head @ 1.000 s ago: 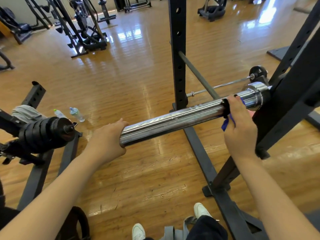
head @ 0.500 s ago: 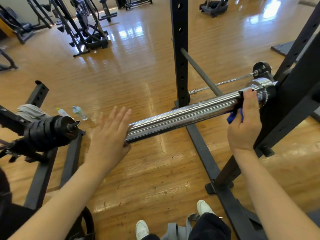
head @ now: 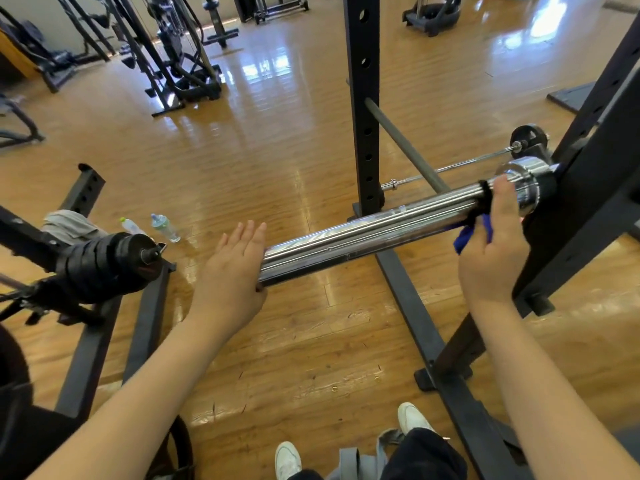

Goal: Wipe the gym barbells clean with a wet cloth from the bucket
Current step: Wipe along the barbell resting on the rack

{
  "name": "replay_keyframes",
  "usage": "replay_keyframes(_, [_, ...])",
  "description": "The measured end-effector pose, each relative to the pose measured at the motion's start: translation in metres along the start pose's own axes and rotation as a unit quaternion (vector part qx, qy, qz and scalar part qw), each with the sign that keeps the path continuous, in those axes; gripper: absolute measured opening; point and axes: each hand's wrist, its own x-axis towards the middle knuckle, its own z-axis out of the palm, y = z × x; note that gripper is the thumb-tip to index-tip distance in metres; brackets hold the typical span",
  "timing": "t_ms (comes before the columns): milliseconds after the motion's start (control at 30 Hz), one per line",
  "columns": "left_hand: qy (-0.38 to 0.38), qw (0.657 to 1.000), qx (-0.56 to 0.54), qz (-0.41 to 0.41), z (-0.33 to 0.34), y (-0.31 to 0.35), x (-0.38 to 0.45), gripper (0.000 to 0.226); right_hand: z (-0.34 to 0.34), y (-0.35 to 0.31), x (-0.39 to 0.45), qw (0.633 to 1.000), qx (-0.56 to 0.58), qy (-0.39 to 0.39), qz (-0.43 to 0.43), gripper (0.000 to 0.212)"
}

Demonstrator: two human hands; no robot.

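Observation:
A shiny chrome barbell sleeve [head: 374,230] juts from the black rack toward me, ending in a chrome collar [head: 526,188] at the right. My left hand [head: 232,275] has its palm against the sleeve's free end, fingers straight and pointing up. My right hand [head: 491,251] grips a blue cloth [head: 474,230] wrapped round the sleeve just before the collar. No bucket shows in this view.
The black rack upright [head: 362,105] stands behind the sleeve, its base beam [head: 415,317] running along the wooden floor to my feet. Another bar loaded with black plates [head: 104,265] sits on a stand at left. Two water bottles [head: 162,228] lie on the floor.
My left hand let go of the sleeve's end and opened flat against it. My right hand slid the cloth rightward along the sleeve, up to the collar.

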Motion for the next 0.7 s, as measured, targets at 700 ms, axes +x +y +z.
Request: replay_keyframes(700, [0.106,0.994,0.017,-0.001,0.016,0.004,-0.011,0.108,0.000,0.019,-0.020,0.970,-0.071,-0.115,-0.204,0.049])
